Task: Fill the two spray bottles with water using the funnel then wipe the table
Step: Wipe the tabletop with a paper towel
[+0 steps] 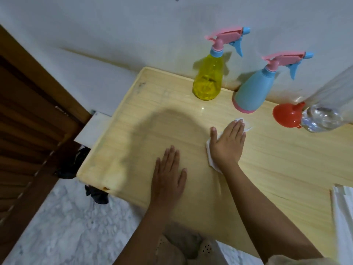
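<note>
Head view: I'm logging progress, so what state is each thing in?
yellow spray bottle: upright, sprayer on
blue spray bottle: upright, sprayer on
funnel: on its side
clear bottle: partly out of frame
right hand: flat, pressing tissue
tissue: flat under right hand
left hand: flat on table

A light wooden table (277,153) is seen. At its far edge a yellow spray bottle (209,77) and a blue spray bottle (252,90) are stood upright, near each other. To their right a red funnel (285,115) is laid on its side against a clear bottle (324,113). A white tissue (211,153) is pressed flat under the right hand (229,142). The left hand (168,175) is laid flat beside it.
</note>
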A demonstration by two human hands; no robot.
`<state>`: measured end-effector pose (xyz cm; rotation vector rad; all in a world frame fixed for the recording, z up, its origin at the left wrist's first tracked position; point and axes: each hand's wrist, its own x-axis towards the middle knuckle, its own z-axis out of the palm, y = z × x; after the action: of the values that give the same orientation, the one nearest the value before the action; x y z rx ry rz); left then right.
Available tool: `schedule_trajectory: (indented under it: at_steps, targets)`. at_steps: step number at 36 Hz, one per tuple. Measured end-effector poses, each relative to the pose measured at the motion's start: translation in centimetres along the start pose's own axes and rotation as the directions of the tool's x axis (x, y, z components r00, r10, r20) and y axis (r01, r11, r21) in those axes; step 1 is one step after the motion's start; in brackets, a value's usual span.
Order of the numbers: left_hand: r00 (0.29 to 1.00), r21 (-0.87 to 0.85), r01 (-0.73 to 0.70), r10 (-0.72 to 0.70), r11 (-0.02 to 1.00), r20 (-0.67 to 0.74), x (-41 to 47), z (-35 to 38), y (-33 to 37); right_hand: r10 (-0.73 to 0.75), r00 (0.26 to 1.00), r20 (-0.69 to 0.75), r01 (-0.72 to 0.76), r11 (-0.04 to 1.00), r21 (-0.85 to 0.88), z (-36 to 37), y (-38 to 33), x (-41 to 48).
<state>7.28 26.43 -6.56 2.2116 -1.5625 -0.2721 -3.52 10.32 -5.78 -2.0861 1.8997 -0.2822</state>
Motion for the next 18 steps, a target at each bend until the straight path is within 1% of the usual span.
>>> schedule_trajectory:
  at_steps: [2,5,7,10,12,18]
  targets:
    - [0.993,0.018,0.1,-0.099,0.995,-0.062,-0.2,-1.0,-2.4,-0.012,1.0,0.007,0.012,1.0,-0.01,0.4,-1.0,0.1]
    - [0.956,0.014,0.259,-0.255,0.966,-0.143,-0.2,-2.4,-5.3,-0.041,0.999,0.014,0.041,0.999,-0.016,1.0,-2.4,0.1]
    - [0.914,-0.011,0.367,-0.363,0.93,-0.184,-0.1,-3.4,-7.0,-0.081,0.996,0.024,0.081,0.996,-0.024,1.5,-3.6,0.0]
    - [0.828,-0.021,0.519,-0.509,0.855,-0.234,0.5,-4.4,-9.1,-0.143,0.989,0.039,0.145,0.989,-0.043,2.3,-5.8,0.2]
    - [0.807,0.024,0.56,-0.54,0.828,-0.238,0.8,-4.6,-9.6,-0.186,0.981,0.059,0.19,0.98,-0.056,2.8,-7.4,0.7]
    - [0.799,0.071,0.583,-0.555,0.809,-0.231,0.9,-4.4,-9.3,-0.258,0.964,0.065,0.261,0.963,-0.061,3.6,-9.6,2.0]
